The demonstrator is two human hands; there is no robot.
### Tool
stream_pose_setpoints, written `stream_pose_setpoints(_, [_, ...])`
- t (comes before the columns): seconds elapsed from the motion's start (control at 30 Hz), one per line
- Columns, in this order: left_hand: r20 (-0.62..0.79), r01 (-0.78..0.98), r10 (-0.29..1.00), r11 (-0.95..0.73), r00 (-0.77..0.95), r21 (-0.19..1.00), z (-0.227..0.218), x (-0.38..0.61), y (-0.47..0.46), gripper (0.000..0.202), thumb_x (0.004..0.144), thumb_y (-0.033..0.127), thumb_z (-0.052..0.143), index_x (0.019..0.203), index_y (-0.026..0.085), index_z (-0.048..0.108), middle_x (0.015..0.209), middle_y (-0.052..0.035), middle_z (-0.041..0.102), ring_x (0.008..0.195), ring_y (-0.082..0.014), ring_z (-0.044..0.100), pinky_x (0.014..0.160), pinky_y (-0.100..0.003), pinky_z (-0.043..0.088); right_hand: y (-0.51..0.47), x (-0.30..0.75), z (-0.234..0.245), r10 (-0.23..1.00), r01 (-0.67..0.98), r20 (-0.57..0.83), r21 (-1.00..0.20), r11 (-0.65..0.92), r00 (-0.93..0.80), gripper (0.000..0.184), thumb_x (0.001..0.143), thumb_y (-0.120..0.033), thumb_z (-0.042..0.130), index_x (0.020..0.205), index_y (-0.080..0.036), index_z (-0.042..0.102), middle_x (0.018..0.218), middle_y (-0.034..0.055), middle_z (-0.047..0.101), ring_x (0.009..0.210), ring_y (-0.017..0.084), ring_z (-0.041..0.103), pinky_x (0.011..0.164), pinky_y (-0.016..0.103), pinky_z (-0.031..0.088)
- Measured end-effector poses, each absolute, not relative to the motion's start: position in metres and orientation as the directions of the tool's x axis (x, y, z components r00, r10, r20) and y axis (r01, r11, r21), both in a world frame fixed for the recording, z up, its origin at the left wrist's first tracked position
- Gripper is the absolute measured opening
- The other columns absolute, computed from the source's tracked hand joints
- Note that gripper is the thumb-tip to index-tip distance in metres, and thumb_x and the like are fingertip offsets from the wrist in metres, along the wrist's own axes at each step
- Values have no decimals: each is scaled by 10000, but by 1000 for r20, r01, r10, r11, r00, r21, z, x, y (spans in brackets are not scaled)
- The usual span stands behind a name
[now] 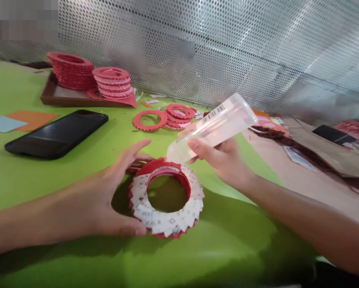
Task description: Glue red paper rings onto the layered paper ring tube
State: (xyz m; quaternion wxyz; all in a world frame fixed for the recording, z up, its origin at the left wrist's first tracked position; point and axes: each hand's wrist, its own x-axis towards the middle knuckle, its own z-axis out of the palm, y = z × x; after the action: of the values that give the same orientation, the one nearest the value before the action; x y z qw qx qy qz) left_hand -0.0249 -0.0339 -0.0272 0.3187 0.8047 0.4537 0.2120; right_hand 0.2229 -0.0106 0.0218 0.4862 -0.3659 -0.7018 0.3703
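Note:
A thick stack of zigzag-edged paper rings (167,222) lies on the green table, its top mostly covered with white printed paper and showing red at the far left. My left hand (107,196) curves around its left side, thumb at the near edge and some fingers at the far edge, the index finger raised. In my right hand (221,160) is a translucent glue bottle (215,128), tilted with its narrow end down at the red part of the ring. The bottle's tip is blurred, so I cannot tell whether it touches the paper.
Behind, a brown tray (86,101) bears stacks of red rings (71,72) and pink rings (113,82). Loose red rings (149,121) lie in the middle. A black phone (59,134) and an orange paper square (38,117) are on the left. A perforated metal screen (155,44) borders the table.

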Motion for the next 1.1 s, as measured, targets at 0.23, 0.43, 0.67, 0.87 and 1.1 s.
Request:
stream_pose_setpoints(0.23, [10, 631, 916, -284, 400, 722, -24, -10, -42, 1273, 506, 533, 775, 1572, 274, 131, 1356, -126, 618, 1232, -375, 611, 956, -490, 561, -14, 230, 21, 863, 203, 418, -854, 480, -283, 388, 747, -609, 741, 664, -249, 623, 709, 7, 677, 614, 153, 645, 483, 277, 568])
stream_pose_setpoints(0.43, [13, 675, 943, -248, 333, 694, -30, -7, -49, 1216, 490, 573, 757, 1532, 290, 198, 1395, -121, 569, 1285, -381, 561, 985, -485, 543, -17, 232, 23, 876, 208, 402, -863, 460, -268, 362, 732, -604, 760, 695, -260, 651, 718, 12, 697, 580, 143, 630, 460, 265, 558])
stream_pose_setpoints(0.67, [107, 711, 960, -263, 257, 652, -27, 5, -70, 991, 623, 517, 674, 1474, 442, 174, 1365, -39, 531, 1279, -360, 543, 1045, -546, 461, -22, 236, 25, 873, 200, 410, -862, 465, -262, 358, 747, -575, 764, 695, -240, 648, 701, 5, 688, 603, 147, 642, 481, 269, 566])
stream_pose_setpoints(0.87, [127, 722, 962, -267, 244, 638, -23, 13, -80, 968, 632, 469, 646, 1472, 420, 166, 1362, -47, 516, 1281, -366, 539, 982, -506, 505, -28, 244, 26, 862, 240, 448, -833, 498, -237, 341, 771, -547, 759, 668, -242, 645, 718, 6, 697, 564, 132, 626, 451, 257, 547])
stream_pose_setpoints(1.1, [291, 771, 922, -375, 255, 514, -41, 3, -70, 988, 630, 614, 662, 1463, 473, 149, 1239, -13, 578, 1150, -337, 645, 871, -473, 598, -36, 249, 29, 867, 249, 441, -835, 491, -230, 336, 768, -525, 772, 680, -227, 643, 697, -3, 680, 574, 121, 621, 474, 230, 558])
